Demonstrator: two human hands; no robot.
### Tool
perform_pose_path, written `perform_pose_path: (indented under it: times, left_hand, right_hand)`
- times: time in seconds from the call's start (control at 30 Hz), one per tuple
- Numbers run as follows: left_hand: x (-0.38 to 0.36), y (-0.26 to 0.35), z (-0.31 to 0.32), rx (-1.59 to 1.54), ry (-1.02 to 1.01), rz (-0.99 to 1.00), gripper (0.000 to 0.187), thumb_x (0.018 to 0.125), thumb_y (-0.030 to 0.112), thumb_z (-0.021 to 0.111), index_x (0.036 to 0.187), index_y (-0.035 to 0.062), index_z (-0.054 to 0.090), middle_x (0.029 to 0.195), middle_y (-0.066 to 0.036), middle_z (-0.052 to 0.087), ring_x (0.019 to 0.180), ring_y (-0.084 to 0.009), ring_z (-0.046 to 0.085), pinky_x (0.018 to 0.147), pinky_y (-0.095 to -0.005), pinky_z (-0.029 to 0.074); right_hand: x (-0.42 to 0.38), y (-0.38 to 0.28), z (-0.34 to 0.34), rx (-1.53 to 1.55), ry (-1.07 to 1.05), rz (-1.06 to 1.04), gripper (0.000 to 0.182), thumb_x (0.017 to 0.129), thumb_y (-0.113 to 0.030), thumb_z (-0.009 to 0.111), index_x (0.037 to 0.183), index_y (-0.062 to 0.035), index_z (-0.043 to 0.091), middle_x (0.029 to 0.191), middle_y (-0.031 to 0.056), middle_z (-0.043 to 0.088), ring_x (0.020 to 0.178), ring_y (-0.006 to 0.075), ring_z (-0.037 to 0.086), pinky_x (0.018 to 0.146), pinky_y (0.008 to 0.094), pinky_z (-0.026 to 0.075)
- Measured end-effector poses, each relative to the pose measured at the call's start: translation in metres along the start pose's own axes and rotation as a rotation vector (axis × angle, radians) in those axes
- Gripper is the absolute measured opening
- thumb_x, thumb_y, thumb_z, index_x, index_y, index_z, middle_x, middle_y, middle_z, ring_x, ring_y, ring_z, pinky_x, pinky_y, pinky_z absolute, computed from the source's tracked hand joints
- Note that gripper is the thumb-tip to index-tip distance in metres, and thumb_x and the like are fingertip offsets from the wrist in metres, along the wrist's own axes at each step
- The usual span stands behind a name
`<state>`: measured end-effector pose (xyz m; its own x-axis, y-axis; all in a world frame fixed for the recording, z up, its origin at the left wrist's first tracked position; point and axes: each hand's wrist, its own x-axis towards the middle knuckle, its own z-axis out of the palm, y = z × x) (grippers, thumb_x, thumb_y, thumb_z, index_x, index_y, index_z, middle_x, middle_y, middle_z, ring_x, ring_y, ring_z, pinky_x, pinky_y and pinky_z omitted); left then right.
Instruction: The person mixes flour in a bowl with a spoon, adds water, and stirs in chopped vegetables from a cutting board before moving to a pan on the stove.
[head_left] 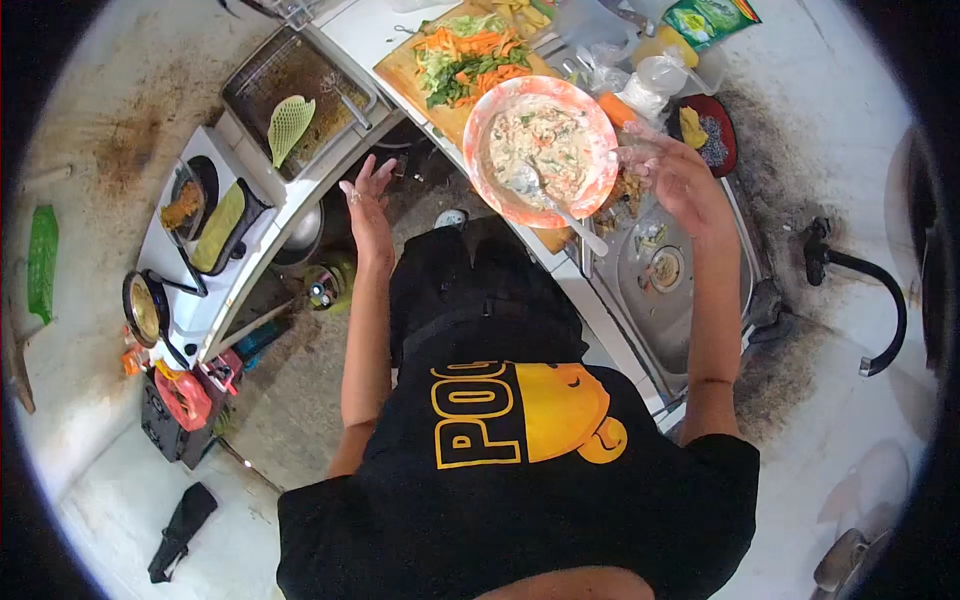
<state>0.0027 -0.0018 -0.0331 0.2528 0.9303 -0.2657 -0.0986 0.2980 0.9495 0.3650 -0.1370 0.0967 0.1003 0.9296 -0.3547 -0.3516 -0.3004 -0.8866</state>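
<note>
A red-and-white bowl (pixel 478 190) of pale batter mixed with vegetable bits stands at the counter's edge. In it leans a metal spoon (pixel 570 217), its handle over the rim toward me. My right hand (pixel 680 175) is just right of the bowl, fingers apart and smeared with batter, holding nothing. On the left, my left hand (pixel 370 205) is raised over the gap between counter and stove, fingers spread, whitish at the tips. Behind the bowl, shredded carrot, cabbage and chopped greens (pixel 470 60) lie on a wooden cutting board (pixel 400 70).
A steel sink (pixel 630 275) lies right of the bowl under a black faucet (pixel 870 270). On the left are a tray with a green slotted spatula (pixel 290 128), a stove (pixel 165 245) and a pan (pixel 147 308). Plastic bags (pixel 650 80) and a green packet (pixel 708 20) crowd the back.
</note>
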Motion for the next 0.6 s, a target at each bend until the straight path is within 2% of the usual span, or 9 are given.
perform_pose_path:
  times: [0.1,0.2,0.3,0.37,0.4,0.47,0.5,0.57,0.6]
  left_hand:
    - [-0.002,0.010,0.005,0.049,-0.027,-0.004,0.078,0.092,0.065,0.014,0.143,0.0091,0.034,0.139,-0.012,0.046,0.135,-0.0316,0.030,0.109,-0.0540,0.010]
    - [0.002,0.012,0.006,0.042,-0.054,0.020,0.077,0.093,0.064,0.017,0.141,0.0085,0.037,0.137,-0.012,0.048,0.130,-0.0296,0.036,0.107,-0.0514,0.014]
    - [0.002,0.018,0.012,0.027,-0.070,0.044,0.074,0.094,0.062,0.019,0.139,0.0073,0.040,0.133,-0.012,0.050,0.126,-0.0272,0.041,0.107,-0.0486,0.017]
    - [0.002,0.022,0.019,0.030,-0.078,0.058,0.071,0.095,0.060,0.020,0.138,0.0064,0.041,0.130,-0.011,0.053,0.123,-0.0252,0.044,0.107,-0.0469,0.018]
    - [0.002,0.023,0.022,0.037,-0.082,0.061,0.071,0.095,0.059,0.021,0.137,0.0060,0.041,0.129,-0.011,0.052,0.122,-0.0243,0.045,0.106,-0.0455,0.020]
    - [0.002,0.026,0.027,0.048,-0.093,0.066,0.071,0.096,0.059,0.021,0.137,0.0056,0.041,0.129,-0.011,0.052,0.121,-0.0234,0.047,0.105,-0.0441,0.022]
    - [0.002,0.028,0.030,0.050,-0.100,0.063,0.071,0.096,0.059,0.021,0.137,0.0054,0.041,0.129,-0.011,0.052,0.120,-0.0230,0.047,0.104,-0.0425,0.023]
    - [0.000,0.031,0.037,0.055,-0.111,0.061,0.071,0.096,0.059,0.022,0.137,0.0053,0.041,0.129,-0.011,0.051,0.119,-0.0226,0.048,0.103,-0.0408,0.024]
    - [-0.002,0.033,0.040,0.059,-0.117,0.062,0.071,0.095,0.060,0.023,0.137,0.0053,0.041,0.129,-0.012,0.051,0.118,-0.0229,0.049,0.103,-0.0395,0.025]
  right_hand:
    - [-0.011,0.008,-0.007,0.143,0.017,-0.014,0.051,0.081,-0.008,0.056,0.129,0.0040,0.047,0.110,0.0150,0.064,0.097,0.0155,0.057,0.087,0.0244,0.041]
    - [-0.019,0.019,-0.012,0.222,0.036,-0.057,0.050,0.082,-0.010,0.056,0.129,0.0047,0.047,0.110,0.0143,0.063,0.099,0.0152,0.057,0.086,0.0240,0.040]
    - [-0.023,0.026,-0.004,0.228,0.184,-0.196,0.046,0.085,-0.011,0.055,0.128,0.0026,0.048,0.106,0.0129,0.064,0.098,0.0157,0.059,0.086,0.0261,0.041]
    - [-0.023,0.021,0.017,-0.026,0.388,-0.294,0.039,0.087,-0.009,0.050,0.125,0.0000,0.050,0.110,0.0119,0.061,0.097,0.0185,0.061,0.088,0.0309,0.044]
    - [-0.022,0.023,0.020,-0.020,0.396,-0.298,0.039,0.087,-0.009,0.050,0.125,0.0000,0.050,0.110,0.0119,0.061,0.097,0.0185,0.061,0.088,0.0309,0.044]
    - [-0.016,0.026,0.024,-0.334,0.357,-0.470,0.040,0.086,-0.004,0.048,0.126,-0.0021,0.046,0.115,0.0125,0.055,0.096,0.0220,0.062,0.089,0.0351,0.045]
    - [-0.014,0.027,0.031,-0.330,0.364,-0.472,0.040,0.086,-0.004,0.048,0.126,-0.0021,0.046,0.115,0.0125,0.055,0.096,0.0220,0.062,0.089,0.0351,0.045]
    - [-0.009,0.030,0.051,-0.602,0.301,-0.625,0.047,0.084,0.002,0.046,0.129,-0.0027,0.038,0.117,0.0150,0.051,0.100,0.0243,0.061,0.087,0.0361,0.046]
    - [-0.009,0.029,0.060,-0.776,0.301,-0.573,0.053,0.081,0.005,0.048,0.131,-0.0051,0.033,0.117,0.0197,0.051,0.102,0.0305,0.059,0.093,0.0407,0.041]
